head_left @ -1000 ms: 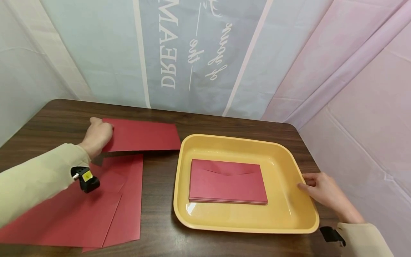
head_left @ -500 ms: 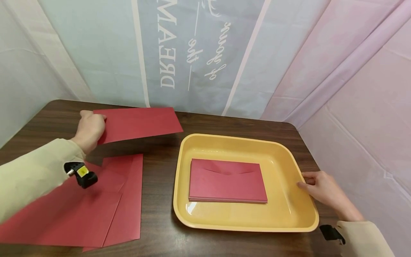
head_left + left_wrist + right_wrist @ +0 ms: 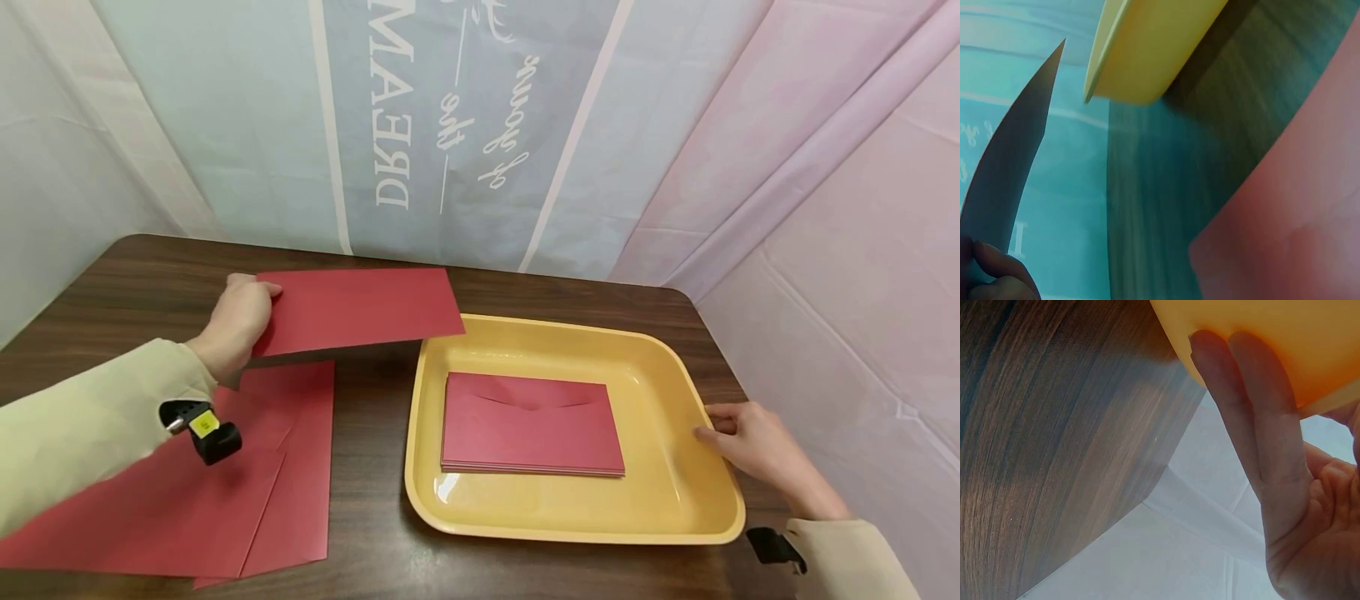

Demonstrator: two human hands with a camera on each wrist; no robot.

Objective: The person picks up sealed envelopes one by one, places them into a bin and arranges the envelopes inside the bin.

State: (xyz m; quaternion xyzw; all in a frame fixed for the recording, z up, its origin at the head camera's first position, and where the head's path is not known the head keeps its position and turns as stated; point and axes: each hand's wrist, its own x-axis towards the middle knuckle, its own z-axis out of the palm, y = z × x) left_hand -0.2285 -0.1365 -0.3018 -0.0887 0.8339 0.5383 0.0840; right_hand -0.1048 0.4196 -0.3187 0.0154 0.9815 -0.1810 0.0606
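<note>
My left hand (image 3: pixel 238 321) pinches a red envelope (image 3: pixel 360 308) by its left end and holds it above the table. Its far right corner overlaps the back left rim of the yellow tray (image 3: pixel 570 537) in the head view. In the left wrist view, the raised envelope (image 3: pixel 1007 169) appears dark and slightly bent, with the fingers at its lower end. My right hand (image 3: pixel 765 450) grips the tray's right rim, thumb inside and fingers outside against the wall (image 3: pixel 1310 337). Inside the tray lies a neat stack of red envelopes (image 3: pixel 532 433), the top one showing its flap line.
Several larger red envelopes (image 3: pixel 296 500) lie overlapping on the dark wood table (image 3: pixel 367 500) at the left, below my left forearm. Behind the table hangs a printed cloth (image 3: pixel 427 125), and a pale cloth (image 3: pixel 862 350) stands along the right side.
The red envelope in my left hand first rose and shifted left, then came lower and to the right, over the tray's back left corner. My right hand and the tray have stayed put.
</note>
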